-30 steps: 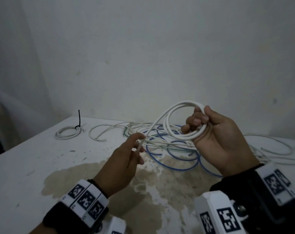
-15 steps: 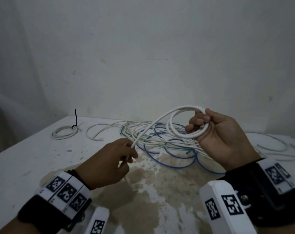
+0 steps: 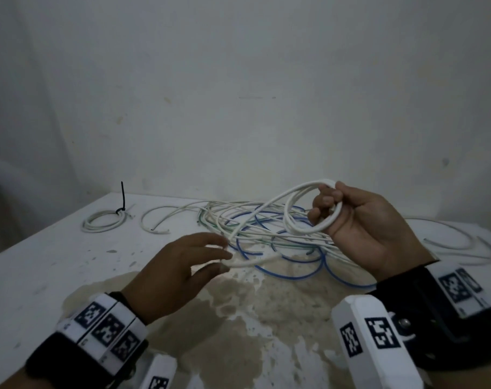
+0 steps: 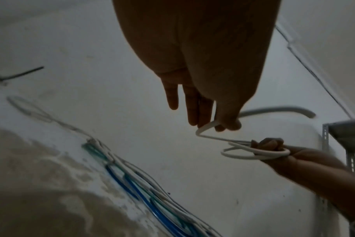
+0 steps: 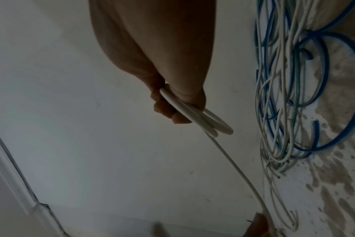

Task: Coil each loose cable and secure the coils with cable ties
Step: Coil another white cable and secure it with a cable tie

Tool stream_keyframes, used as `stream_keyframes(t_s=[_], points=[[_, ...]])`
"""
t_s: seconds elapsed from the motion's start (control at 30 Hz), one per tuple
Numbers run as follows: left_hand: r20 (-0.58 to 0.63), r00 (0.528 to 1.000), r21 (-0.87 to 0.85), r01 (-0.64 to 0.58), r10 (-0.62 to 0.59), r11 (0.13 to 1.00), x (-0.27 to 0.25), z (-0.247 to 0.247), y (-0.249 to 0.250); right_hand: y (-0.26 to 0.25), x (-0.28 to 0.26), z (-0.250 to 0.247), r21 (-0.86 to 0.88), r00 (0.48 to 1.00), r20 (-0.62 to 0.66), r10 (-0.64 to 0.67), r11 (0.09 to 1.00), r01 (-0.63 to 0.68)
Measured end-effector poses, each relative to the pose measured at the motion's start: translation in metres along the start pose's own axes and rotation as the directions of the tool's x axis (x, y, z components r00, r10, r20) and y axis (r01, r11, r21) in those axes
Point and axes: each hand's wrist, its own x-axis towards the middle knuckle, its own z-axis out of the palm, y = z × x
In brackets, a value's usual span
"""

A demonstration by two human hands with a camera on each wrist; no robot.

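My right hand [image 3: 325,203] grips a small coil of white cable [image 3: 306,186] above the table, fingers curled through its loops. One strand runs from the coil down to my left hand [image 3: 220,256], where the cable bends between thumb and fingers, with its free tail pointing right. The left wrist view shows the left hand [image 4: 217,125] pinching that bend with the other fingers straight, and the coil [image 4: 253,156] beyond it. In the right wrist view the right hand [image 5: 172,109] clasps the coil [image 5: 213,123].
A tangle of white, green and blue cables [image 3: 266,228] lies on the white table [image 3: 42,262] under the hands. A tied white coil [image 3: 104,221] with a black cable tie [image 3: 123,197] sits far left. More white cables [image 3: 457,242] lie at the right. A metal shelf [image 4: 347,128] stands beyond.
My left hand slid down along the strand toward me, and its fingers have now spread out. The cable's tail now shows past the left hand, pointing right. The right hand kept its grip on the coil.
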Motion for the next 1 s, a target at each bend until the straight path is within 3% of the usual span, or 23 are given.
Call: stream_keyframes(t_s=[0.07, 0.13, 0.27, 0.43, 0.6, 0.83, 1.0], points=[[-0.126, 0.982, -0.182, 0.114, -0.138, 0.977, -0.001, 0.004, 0.012, 0.004, 0.002, -0.003, -0.048, 0.999, -0.043, -0.006, 0.999, 0.004], [-0.175, 0.963, -0.269, 0.156, -0.208, 0.95, 0.0, 0.009, 0.023, 0.013, 0.002, -0.002, -0.103, 0.997, -0.071, -0.008, 0.995, 0.001], [-0.152, 0.97, -0.303, 0.136, -0.189, 0.943, 0.006, 0.023, 0.04, 0.039, 0.0, 0.004, -0.211, 0.999, -0.041, -0.017, 0.977, 0.008], [-0.2, 0.974, -0.155, 0.077, -0.108, 0.985, 0.01, 0.041, 0.052, 0.063, -0.007, 0.019, -0.498, 0.993, -0.021, -0.112, 0.863, 0.087], [-0.227, 0.965, -0.108, 0.107, -0.129, 0.988, 0.014, 0.047, 0.063, 0.07, -0.015, 0.022, -0.632, 0.993, 0.041, -0.115, 0.766, 0.115], [-0.247, 0.955, -0.132, 0.135, -0.164, 0.982, 0.023, 0.046, 0.07, 0.084, -0.021, 0.014, -0.638, 0.992, 0.088, -0.093, 0.759, 0.128], [-0.243, 0.956, -0.179, 0.124, -0.166, 0.976, 0.024, 0.046, 0.07, 0.088, -0.026, 0.012, -0.544, 0.994, 0.095, -0.045, 0.834, 0.09]])
